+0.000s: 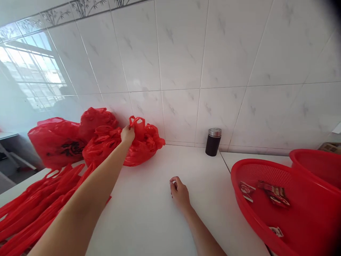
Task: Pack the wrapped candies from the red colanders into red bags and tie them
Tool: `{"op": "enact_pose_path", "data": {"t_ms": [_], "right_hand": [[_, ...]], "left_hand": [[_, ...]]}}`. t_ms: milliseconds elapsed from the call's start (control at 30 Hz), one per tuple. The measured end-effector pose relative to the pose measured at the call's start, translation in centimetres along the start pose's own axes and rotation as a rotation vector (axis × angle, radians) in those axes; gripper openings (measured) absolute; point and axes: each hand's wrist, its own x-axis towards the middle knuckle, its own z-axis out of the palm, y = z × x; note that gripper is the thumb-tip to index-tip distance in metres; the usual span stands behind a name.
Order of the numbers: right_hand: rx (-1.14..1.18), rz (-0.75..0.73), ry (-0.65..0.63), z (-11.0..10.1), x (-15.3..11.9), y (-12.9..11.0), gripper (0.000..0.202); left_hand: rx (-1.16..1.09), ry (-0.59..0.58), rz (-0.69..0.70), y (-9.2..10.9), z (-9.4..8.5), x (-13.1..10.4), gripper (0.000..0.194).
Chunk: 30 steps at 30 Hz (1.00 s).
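Left hand [128, 134] pinches the handle of a filled red bag [138, 144] left of the dark jar [213, 142]; right hand [179, 192] rests loosely curled, empty; best lifted straight up, gently.

bright, even daylight fills the scene. it comes from a window reflected as pale glare in the glossy white wall tiles [186, 53] at ten o'clock, where the tile surface washes out to a haze. the white table [149, 213] shows only faint, soft shadows under the forearms. straight tile seams bow towards the edges, wide-lens distortion, and the corner at one o'clock darkens. focus is fairly sharp throughout.
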Motion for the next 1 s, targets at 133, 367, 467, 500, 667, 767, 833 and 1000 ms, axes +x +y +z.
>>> {"op": "enact_pose_path", "data": {"t_ms": [133,367,467,500,667,767,833,1000], "right_hand": [[0.001,-0.125,0.189,-0.5,-0.7,-2.8,0.022],[0.072,-0.261,0.166,-1.5,0.7,-7.6,0.071],[0.035,-0.127,-0.02,-1.6,2.2,-7.3,0.095],[0.026,-0.097,-0.051,-1.6,2.7,-7.1,0.098],[0.044,-0.091,-0.025,-1.2,4.2,-7.8,0.072],[0.081,-0.08,0.055,-0.1,5.2,-8.1,0.057],[0.037,-0.018,0.069,0.8,6.0,-7.5,0.072],[-0.006,-0.101,0.096,0.9,7.1,-4.2,0.076]], "left_hand": [[-0.179,-0.167,0.137,0.7,0.8,-3.8,0.035],[-0.304,-0.505,0.527,0.0,-1.5,-12.5,0.052],[-0.063,-0.17,0.623,-1.2,-2.3,-11.7,0.042],[0.043,-0.093,0.641,-1.7,-2.2,-11.0,0.042],[0.347,-0.333,0.674,-3.2,0.5,-8.2,0.067],[0.381,-0.466,0.717,-3.0,3.2,-8.8,0.065],[0.407,-0.451,0.702,-2.7,5.0,-10.1,0.068],[0.503,-0.314,0.587,-1.9,8.3,-12.6,0.078]]}}
